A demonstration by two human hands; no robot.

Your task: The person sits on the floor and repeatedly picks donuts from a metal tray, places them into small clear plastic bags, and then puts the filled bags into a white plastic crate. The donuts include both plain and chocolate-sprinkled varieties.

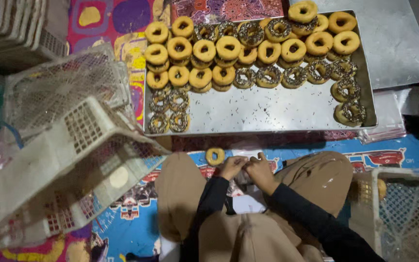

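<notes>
Colourful patterned floor mat [122, 29] (cartoon prints), dim light

The light is dim and warm, strongest over the metal tray [267, 114] at twelve o'clock, whose bare sheet gives a dull sheen. My lap at six o'clock falls into shadow, and my dark sleeves lose detail. The white crates [64, 160] at nine o'clock look soft and bent by the wide lens. Grain shows throughout.

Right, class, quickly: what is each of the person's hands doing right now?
Left hand: fingers curled, working at something small against the right hand; what it holds cannot be told.
Right hand: fingers curled, meeting the left; contents cannot be told.
</notes>
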